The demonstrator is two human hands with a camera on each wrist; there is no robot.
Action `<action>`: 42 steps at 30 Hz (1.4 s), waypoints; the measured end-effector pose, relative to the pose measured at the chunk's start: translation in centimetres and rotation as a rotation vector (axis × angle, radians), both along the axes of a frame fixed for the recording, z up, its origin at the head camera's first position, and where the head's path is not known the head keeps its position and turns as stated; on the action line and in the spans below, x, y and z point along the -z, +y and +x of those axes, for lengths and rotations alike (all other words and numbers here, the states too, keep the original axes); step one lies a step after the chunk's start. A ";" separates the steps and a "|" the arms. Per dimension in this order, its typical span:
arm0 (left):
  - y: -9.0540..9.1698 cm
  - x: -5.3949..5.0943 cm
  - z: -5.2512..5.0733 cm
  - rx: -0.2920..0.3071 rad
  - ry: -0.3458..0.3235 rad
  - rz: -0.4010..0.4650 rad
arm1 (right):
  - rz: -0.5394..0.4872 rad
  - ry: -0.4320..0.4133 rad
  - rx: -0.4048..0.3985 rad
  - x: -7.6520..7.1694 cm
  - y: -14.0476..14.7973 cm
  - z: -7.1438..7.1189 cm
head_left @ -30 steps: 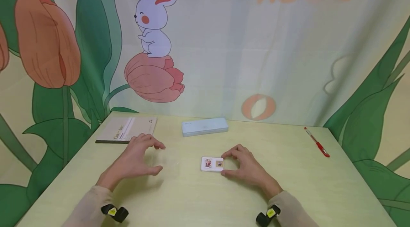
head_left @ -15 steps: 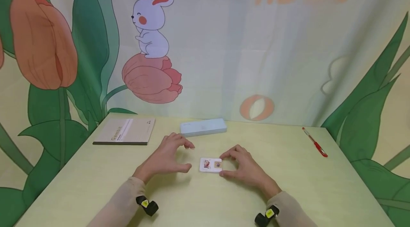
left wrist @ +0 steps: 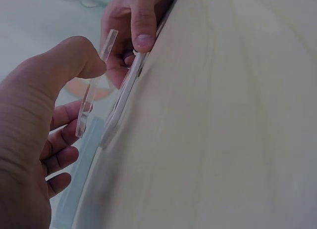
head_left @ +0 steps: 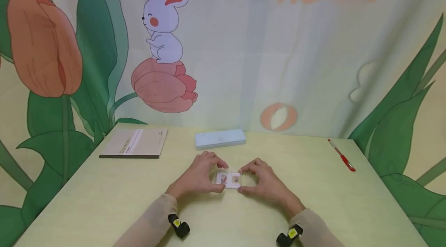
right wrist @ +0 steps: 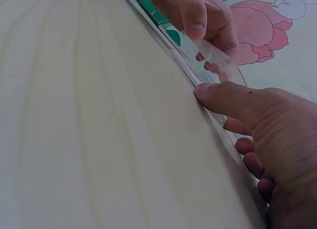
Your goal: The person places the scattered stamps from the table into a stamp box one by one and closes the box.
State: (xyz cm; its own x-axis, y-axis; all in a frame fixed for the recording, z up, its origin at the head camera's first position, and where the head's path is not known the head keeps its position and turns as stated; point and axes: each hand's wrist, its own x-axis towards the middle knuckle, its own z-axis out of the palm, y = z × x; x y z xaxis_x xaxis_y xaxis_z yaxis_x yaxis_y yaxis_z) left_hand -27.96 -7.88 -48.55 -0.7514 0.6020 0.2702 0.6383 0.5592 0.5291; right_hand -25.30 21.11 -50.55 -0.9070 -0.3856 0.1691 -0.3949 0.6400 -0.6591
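Note:
A small flat white case [head_left: 228,180] with a printed figure and a square gold-toned inset lies on the table [head_left: 265,223]. At its right end, the right hand [head_left: 266,183] pinches the edges between thumb and fingers. The left hand [head_left: 198,175] grips a thin clear plastic cover [left wrist: 110,45] by its edges, thumb on one side and fingers on the other. In the left wrist view the cover hovers tilted just above the case, with a gap between them. From the right wrist, the cover's clear sheet shows beyond the right thumb; the case is mostly hidden there.
A grey notebook [head_left: 134,144] marked "Gambit" lies at the back left. Near the back edge sits a pale blue flat box [head_left: 220,139]. A red pen [head_left: 341,155] rests at the right. Behind the table hangs a printed curtain [head_left: 237,65].
The left hand has moved right with the clear cover, from beside the notebook to over the white case. The right hand stays at the case's right end.

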 end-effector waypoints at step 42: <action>-0.5 2.3 0.4 -0.051 0.004 -0.005 | 0.022 0.025 -0.024 0.0 -0.5 0.3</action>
